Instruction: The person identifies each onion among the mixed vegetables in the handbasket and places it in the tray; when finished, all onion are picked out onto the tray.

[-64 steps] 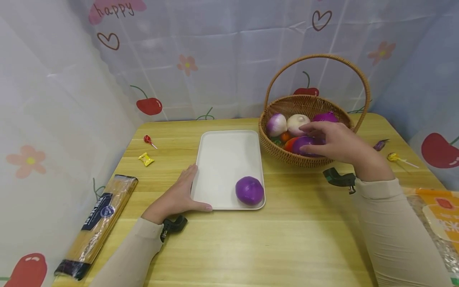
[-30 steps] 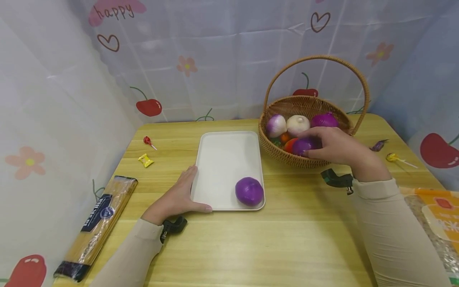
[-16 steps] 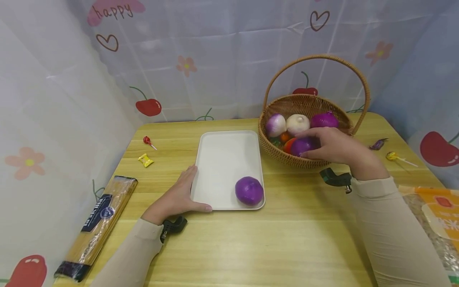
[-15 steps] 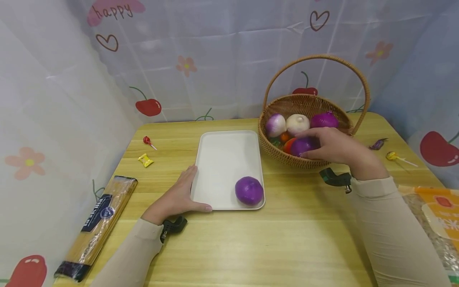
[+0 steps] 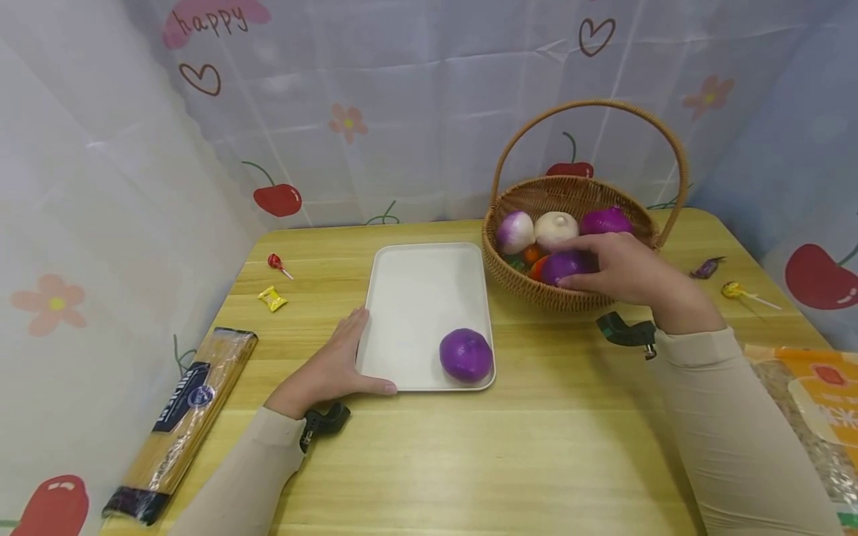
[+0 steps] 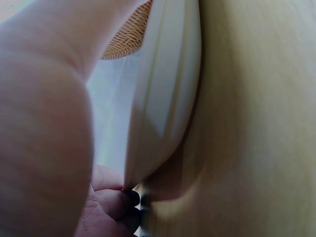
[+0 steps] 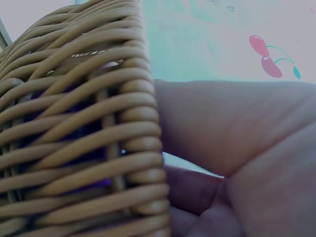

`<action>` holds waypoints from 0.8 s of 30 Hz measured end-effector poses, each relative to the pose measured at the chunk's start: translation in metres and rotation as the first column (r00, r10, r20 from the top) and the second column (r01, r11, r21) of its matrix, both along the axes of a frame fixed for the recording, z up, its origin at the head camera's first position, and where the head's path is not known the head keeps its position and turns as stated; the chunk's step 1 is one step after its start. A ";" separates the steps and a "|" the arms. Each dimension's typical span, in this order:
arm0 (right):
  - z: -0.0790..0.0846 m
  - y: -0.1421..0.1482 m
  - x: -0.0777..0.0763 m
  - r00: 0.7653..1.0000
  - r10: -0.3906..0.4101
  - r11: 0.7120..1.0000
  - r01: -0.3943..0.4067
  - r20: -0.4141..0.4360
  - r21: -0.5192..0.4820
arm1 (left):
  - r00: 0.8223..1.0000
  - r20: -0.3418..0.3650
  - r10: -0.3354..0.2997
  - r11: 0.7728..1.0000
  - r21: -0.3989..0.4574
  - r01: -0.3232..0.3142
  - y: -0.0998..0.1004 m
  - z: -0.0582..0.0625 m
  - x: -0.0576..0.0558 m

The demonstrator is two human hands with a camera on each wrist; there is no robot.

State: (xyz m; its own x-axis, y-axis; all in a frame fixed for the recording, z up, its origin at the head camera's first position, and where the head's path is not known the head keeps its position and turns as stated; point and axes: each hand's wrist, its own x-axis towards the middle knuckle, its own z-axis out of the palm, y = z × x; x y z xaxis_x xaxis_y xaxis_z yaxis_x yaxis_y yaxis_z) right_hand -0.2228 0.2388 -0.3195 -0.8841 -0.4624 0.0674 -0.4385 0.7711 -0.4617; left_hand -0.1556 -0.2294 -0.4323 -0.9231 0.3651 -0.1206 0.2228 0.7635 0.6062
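My left hand [image 5: 328, 365] lies at the near left corner of a white tray [image 5: 422, 298], fingers stretched along its left side and thumb along its front edge. On the tray's near right part sits a round purple vegetable [image 5: 465, 356]. My right hand [image 5: 620, 269] reaches into the wicker basket [image 5: 536, 292] and grips another round purple vegetable [image 5: 561, 266] between thumb and fingers. Around it in the basket are a purple-and-white onion [image 5: 516, 232], a white onion [image 5: 556, 228] and a magenta onion [image 5: 606, 220]. In the right wrist view the basket wall [image 7: 98, 128] hides the fingertips.
A tall handle [image 5: 596, 103] arches over the basket. At left lie a red lollipop [image 5: 278, 264], a yellow wrapped candy [image 5: 272, 299] and a pack of noodles [image 5: 188, 417]. At right are a purple candy [image 5: 707, 268], a yellow lollipop [image 5: 740, 292] and an orange bag [image 5: 818, 402].
My right hand has come down into the basket and closed round the purple vegetable, which has now risen slightly, overlapping the white onion's lower part. My left hand and the tray stay put.
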 end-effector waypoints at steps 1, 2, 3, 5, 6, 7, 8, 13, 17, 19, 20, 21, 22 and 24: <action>0.000 0.000 0.000 1.000 -0.009 1.000 0.009 -0.002 -0.004 | 1.000 0.000 0.000 1.000 0.000 0.000 0.000 0.000 0.000; 0.001 0.000 0.000 1.000 -0.019 1.000 0.019 -0.002 -0.008 | 1.000 -0.003 -0.001 1.000 0.000 0.001 0.000 0.000 0.000; 0.002 0.000 0.000 1.000 -0.030 0.999 0.030 -0.001 -0.013 | 1.000 -0.004 -0.003 1.000 0.001 0.003 0.000 0.001 0.000; 0.003 -0.001 0.000 0.999 -0.048 0.999 0.048 0.001 -0.020 | 1.000 -0.008 -0.004 1.000 0.002 0.004 0.000 0.000 0.000; 0.003 -0.001 0.000 0.998 -0.055 0.998 0.055 0.003 -0.023 | 1.000 -0.007 -0.003 1.000 0.003 0.003 0.000 0.000 0.000; 0.003 -0.001 -0.001 0.998 -0.062 0.998 0.062 0.006 -0.023 | 1.000 -0.008 -0.004 1.000 0.003 0.004 0.000 0.000 0.000; 0.004 -0.001 -0.001 0.998 -0.069 0.997 0.069 0.007 -0.027 | 1.000 -0.007 -0.001 1.000 -0.001 0.001 0.000 0.000 0.000; 0.005 -0.003 -0.001 0.994 -0.106 0.993 0.106 -0.002 -0.043 | 1.000 -0.005 0.006 1.000 -0.021 -0.006 -0.001 0.000 -0.001; 0.008 -0.003 0.001 0.986 -0.159 0.985 0.154 -0.051 -0.078 | 1.000 0.002 0.007 1.000 -0.020 -0.007 -0.001 -0.001 -0.002; 0.010 -0.005 0.003 0.979 -0.186 0.979 0.177 -0.080 -0.105 | 1.000 0.004 0.006 1.000 -0.016 -0.006 -0.001 -0.001 -0.002; 0.011 -0.006 0.004 0.976 -0.197 0.975 0.185 -0.092 -0.124 | 1.000 0.006 0.005 1.000 -0.014 -0.005 -0.001 -0.001 -0.002; 0.012 -0.008 0.004 0.973 -0.206 0.971 0.190 -0.103 -0.143 | 1.000 0.007 0.005 1.000 -0.014 -0.005 -0.001 -0.001 -0.002; 0.012 -0.010 0.005 0.971 -0.216 0.966 0.197 -0.106 -0.165 | 1.000 0.008 0.005 1.000 -0.014 -0.005 -0.001 -0.001 -0.002; 0.013 -0.015 0.006 0.966 -0.232 0.956 0.205 -0.112 -0.211 | 1.000 0.010 0.005 1.000 -0.018 -0.005 -0.001 -0.001 -0.002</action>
State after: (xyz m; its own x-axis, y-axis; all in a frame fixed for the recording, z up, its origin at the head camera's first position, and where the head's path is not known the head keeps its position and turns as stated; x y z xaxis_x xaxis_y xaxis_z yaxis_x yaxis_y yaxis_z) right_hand -0.2166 0.2239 -0.3061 -0.9385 -0.2247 0.2620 -0.3377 0.7549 -0.5622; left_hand -0.1572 -0.2307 -0.4334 -0.9236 0.3583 -0.1360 0.2132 0.7752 0.5946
